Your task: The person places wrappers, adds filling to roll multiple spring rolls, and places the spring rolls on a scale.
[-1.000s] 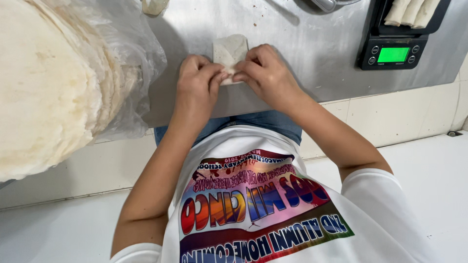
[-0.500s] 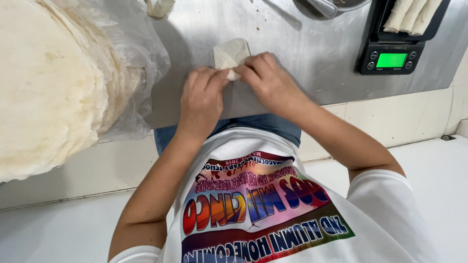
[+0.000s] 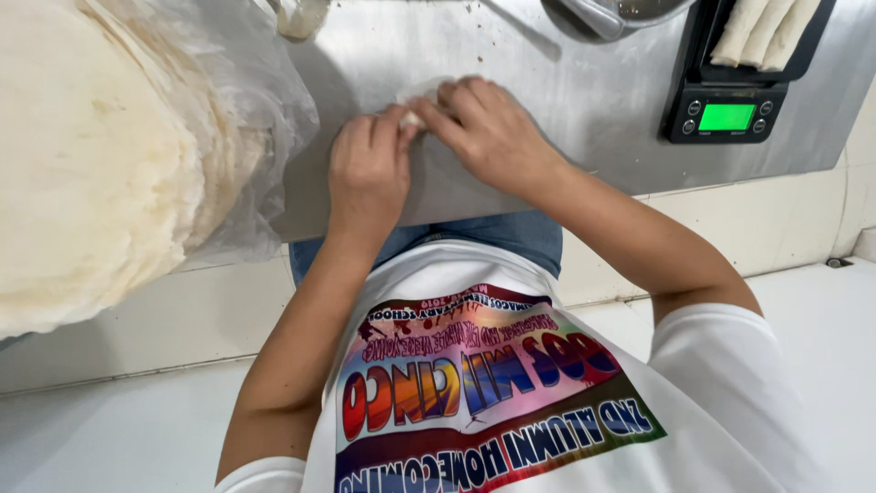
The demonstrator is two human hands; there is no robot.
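Wrapper: small pale thin dough wrapper (image 3: 422,91) on the steel desk (image 3: 566,110) — mostly hidden under both hands.
Left hand (image 3: 368,169): fingers pinched on its near edge.
Right hand (image 3: 488,128): fingers curled over it.
Cut off: black digital scale (image 3: 730,114), stacked pale round wrappers in clear plastic (image 3: 100,155).
Change: more wrapper showed earlier — now nearly covered.

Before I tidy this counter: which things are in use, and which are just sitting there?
In use:
left hand
right hand
small pale wrapper piece, pinched between both hands

Sitting there:
stack of round wrappers in plastic
digital scale
tray of rolls
metal bowl
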